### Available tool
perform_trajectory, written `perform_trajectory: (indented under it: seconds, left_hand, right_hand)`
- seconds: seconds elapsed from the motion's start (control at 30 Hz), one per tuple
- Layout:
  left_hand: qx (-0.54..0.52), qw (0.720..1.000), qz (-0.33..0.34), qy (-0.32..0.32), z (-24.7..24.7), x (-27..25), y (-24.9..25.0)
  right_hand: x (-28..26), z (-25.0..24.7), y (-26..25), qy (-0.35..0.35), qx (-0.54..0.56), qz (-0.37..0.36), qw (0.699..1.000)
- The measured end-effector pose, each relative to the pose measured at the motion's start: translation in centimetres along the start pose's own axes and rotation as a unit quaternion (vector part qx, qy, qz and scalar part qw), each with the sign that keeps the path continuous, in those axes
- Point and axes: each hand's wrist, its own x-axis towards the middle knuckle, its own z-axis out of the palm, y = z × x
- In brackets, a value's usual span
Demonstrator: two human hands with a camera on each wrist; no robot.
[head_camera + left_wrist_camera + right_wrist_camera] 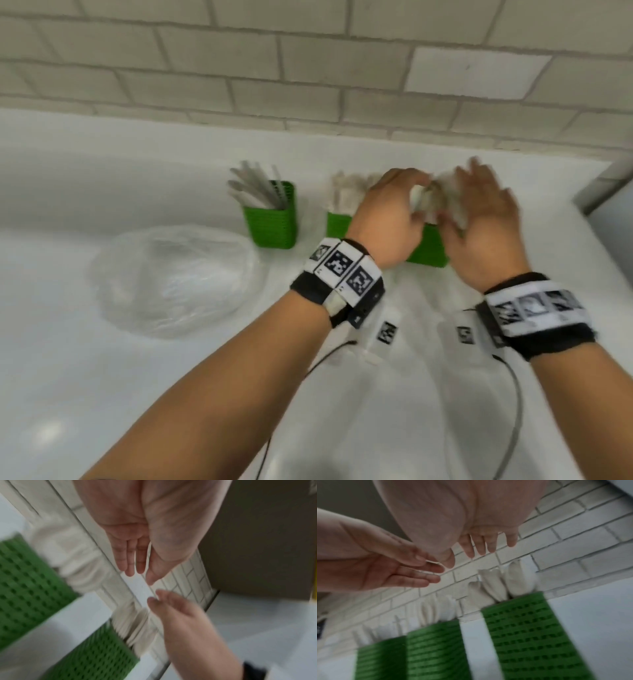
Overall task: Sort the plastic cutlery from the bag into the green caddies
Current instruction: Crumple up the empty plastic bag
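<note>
Three green perforated caddies stand in a row near the wall. The left caddy [270,222] holds grey-white handles, and the middle caddy [337,224] holds white cutlery. My hands partly cover the right caddy [428,251], whose white spoon bowls [496,586] stick up. My left hand [390,209] and right hand [479,205] hover close together just above that caddy's cutlery. In the wrist views the left hand [137,566] and right hand [467,551] have straight, spread fingers with nothing in them. The clear plastic bag [174,277] lies crumpled at the left.
The white counter [102,394] runs back to a pale brick-tile wall [308,85] right behind the caddies. The counter ends at an edge on the right [589,205]. Thin cables [513,394] hang from both wristbands over the counter.
</note>
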Motion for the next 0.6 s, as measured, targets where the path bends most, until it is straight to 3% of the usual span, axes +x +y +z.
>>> perform_trajectory:
  seconds: [0.1,0.17,0.23,0.3,0.33,0.37,0.43,0.5,0.6]
  left_hand:
    - [-0.029,0.998,-0.019,0.048,-5.7,-4.2,-2.0]
    - [0.021,0.996,-0.061,0.055,-9.8,-7.2,-4.4]
    - [0.175,0.973,-0.152,-0.016,-12.3,-10.0,-7.8]
    - [0.319,0.896,-0.284,-0.124,-12.9,-12.4,-10.8]
    - [0.333,0.875,-0.322,-0.141,-12.7,-13.3,-12.1]
    - [0.321,0.875,-0.335,-0.136,-12.7,-13.9,-13.0]
    - [0.251,0.915,-0.3,-0.102,-13.0,-14.5,-14.1]
    - [0.105,0.962,-0.248,-0.049,-13.7,-14.7,-14.0]
    - [-0.077,0.974,-0.206,0.061,-15.7,-14.6,-12.5]
  right_hand:
    - [-0.6,0.1,-3.5,0.06,0.058,-0.053,0.995]
    - [-1.5,0.7,-7.0,0.033,0.119,-0.1,0.987]
    - [-2.5,2.7,-10.6,-0.076,0.201,-0.114,0.97]
    - [-3.3,6.1,-13.4,-0.24,0.243,-0.076,0.937]
    - [-3.5,7.9,-14.5,-0.307,0.242,-0.05,0.919]
    - [-3.5,9.6,-15.4,-0.352,0.225,-0.036,0.908]
    - [-3.3,11.6,-17.1,-0.381,0.215,-0.032,0.899]
    - [-2.9,12.5,-18.6,-0.368,0.267,-0.031,0.89]
    - [-2.7,12.5,-19.4,-0.327,0.392,0.016,0.86]
